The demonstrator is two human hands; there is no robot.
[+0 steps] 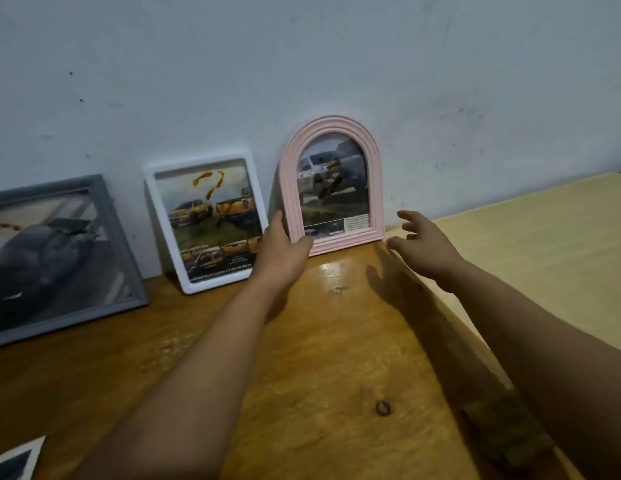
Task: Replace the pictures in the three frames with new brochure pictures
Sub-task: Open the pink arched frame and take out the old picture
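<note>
A pink arched frame (331, 183) stands upright against the wall with a picture of a white truck in it. My left hand (283, 249) grips its lower left corner, thumb on the front and fingers up the side. My right hand (423, 244) hovers open just right of the frame, not touching it. A white rectangular frame (207, 221) with yellow truck pictures leans on the wall to the left. Further left, a grey frame (59, 254) holds a dark car picture.
The frames stand on a glossy brown wooden table (302, 375). A paler wooden table (544, 244) adjoins it on the right, a little higher. A piece of a printed picture (14, 462) lies at the bottom left corner. The pale wall (302, 64) rises behind.
</note>
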